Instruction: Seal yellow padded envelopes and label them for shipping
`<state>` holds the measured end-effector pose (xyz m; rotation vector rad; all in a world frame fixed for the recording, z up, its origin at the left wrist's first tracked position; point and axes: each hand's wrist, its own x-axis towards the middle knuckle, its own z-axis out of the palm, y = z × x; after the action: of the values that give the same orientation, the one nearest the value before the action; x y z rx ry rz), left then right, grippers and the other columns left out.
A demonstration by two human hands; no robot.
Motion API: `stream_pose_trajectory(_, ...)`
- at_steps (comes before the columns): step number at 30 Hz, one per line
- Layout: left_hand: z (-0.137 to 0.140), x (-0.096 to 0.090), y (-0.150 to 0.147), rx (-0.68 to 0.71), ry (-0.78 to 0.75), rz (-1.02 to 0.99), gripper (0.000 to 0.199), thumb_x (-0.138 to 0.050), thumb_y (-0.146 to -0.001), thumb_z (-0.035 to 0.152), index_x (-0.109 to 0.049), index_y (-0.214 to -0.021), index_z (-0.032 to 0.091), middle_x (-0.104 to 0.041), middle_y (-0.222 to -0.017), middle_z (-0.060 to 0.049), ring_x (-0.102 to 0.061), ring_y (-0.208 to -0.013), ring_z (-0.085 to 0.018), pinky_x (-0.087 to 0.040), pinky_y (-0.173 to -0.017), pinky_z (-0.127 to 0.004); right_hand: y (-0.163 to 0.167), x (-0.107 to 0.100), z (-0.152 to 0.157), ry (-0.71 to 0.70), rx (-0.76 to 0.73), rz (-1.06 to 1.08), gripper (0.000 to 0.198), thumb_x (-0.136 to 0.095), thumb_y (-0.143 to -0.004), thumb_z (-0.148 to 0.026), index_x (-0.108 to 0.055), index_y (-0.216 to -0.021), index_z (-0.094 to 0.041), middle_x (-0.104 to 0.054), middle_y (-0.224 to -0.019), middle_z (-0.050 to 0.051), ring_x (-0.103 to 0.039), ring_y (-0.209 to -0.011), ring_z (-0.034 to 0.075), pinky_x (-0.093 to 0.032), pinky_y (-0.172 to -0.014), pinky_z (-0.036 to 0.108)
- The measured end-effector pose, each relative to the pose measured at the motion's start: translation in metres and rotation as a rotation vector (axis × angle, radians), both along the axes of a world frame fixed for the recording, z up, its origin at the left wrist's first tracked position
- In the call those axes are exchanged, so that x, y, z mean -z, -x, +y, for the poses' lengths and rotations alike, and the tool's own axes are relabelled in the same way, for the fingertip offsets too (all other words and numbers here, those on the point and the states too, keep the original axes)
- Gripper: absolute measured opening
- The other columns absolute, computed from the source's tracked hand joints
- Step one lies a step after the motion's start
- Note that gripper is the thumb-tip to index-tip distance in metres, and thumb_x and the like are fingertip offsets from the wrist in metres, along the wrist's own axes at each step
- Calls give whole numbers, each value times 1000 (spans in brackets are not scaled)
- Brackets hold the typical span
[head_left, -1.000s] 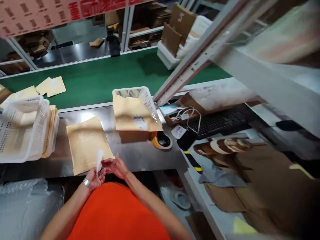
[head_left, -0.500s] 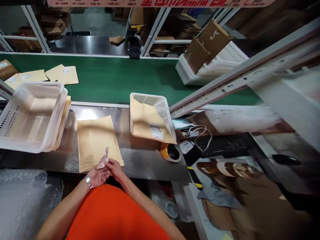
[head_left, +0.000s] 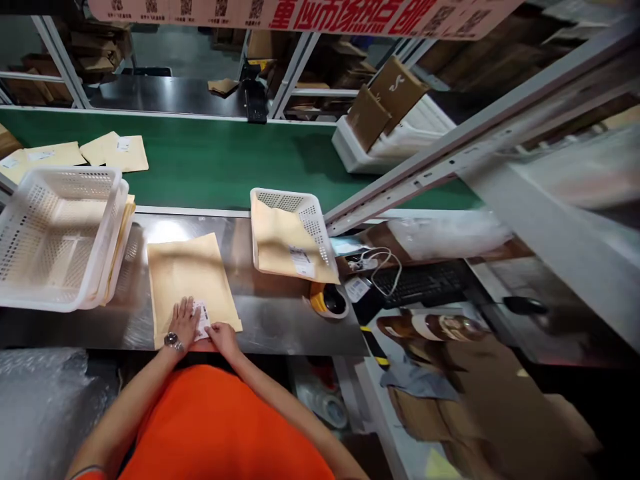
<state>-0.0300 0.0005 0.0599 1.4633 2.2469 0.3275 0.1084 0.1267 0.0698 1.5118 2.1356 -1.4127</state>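
The main change is with the label [head_left: 202,321]: half a second ago it was up in the fingers, and now it is lying against the envelope [head_left: 193,270], on the lower part of its face, near the edge closest to the person. The left hand [head_left: 184,323] has opened from its curled form — it is now flat on the envelope, with the fingers stretched out, just at the left side of the label, and it grips nothing. The right hand [head_left: 223,337] has the lower right corner of the label between its fingertips, so this side is not yet released. For the work, I judge this means that the label is being placed and smoothed; whether all of it already sticks, I cannot tell, because the hands cover its edges. The envelope itself is lying flat on the metal table [head_left: 290,327], between the white baskets [head_left: 95,267] on the left and another basket [head_left: 320,223] on the right, which has a labelled envelope [head_left: 277,233] in it. A tape roll [head_left: 334,300] is just beside that basket — neither hand is touching it.
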Motion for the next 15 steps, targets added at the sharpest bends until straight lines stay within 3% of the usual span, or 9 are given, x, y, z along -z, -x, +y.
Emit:
stream_pose_trajectory(2,11,7,8,17,85,75,89,-83,-96,35,-52,-178,22,-28,-194,-22,-24,-180,-50,-24,-144,-75,-6,-8,10,-70,-18,-81,21,-82,-91,-37,-84,-81,-19,-90,-104,19,-82,-117,38,-57,-109,44)
stream_pose_trajectory(4,12,13,13,32,106,89,95,-81,-98,45,-43,-183,24,-20,-196,-20,-17,-182,-50,-18,-146,-75,-20,-17,22,-124,0,-155,22,-83,-92,-37,-84,-87,-16,-88,-107,22,-81,-121,41,-55,-111,48)
stream_pose_trajectory(6,8,16,13,33,112,83,98,-80,-98,51,-41,-184,23,-17,-197,-20,-14,-182,-50,-15,-147,-73,-38,-27,35,-192,50,-184,26,-78,-96,-36,-85,-109,-14,-86,-120,24,-76,-131,42,-54,-115,49)
stream_pose_trajectory(8,4,18,11,34,106,95,101,-81,-97,51,-40,-184,23,-15,-197,-20,-12,-182,-51,-14,-147,-73,-50,-34,45,-267,116,-144,45,-76,-96,-35,-77,-135,-14,-79,-144,23,-66,-149,41,-51,-122,47)
stream_pose_trajectory(10,2,21,7,33,91,125,103,-83,-94,49,-41,-184,22,-16,-197,-22,-12,-182,-53,-15,-146,-75,-51,-39,50,-213,190,-25,57,-80,-91,-34,-71,-144,-15,-73,-154,22,-59,-155,40,-51,-124,46)
stream_pose_trajectory(13,0,26,8,-5,20,155,103,-86,-88,46,-49,-180,19,-24,-194,-26,-15,-180,-56,-18,-144,-75,-30,-45,52,59,232,169,34,-84,-82,-28,-79,-114,-17,-84,-117,12,-76,-119,34,-61,-104,44)
stream_pose_trajectory(15,-4,26,15,-100,-72,142,106,-88,-81,51,-56,-174,11,-29,-191,-32,-21,-178,-59,-22,-144,-74,-11,-51,52,186,213,275,16,-83,-79,-26,-79,-94,-20,-81,-89,2,-75,-91,26,-61,-89,40)
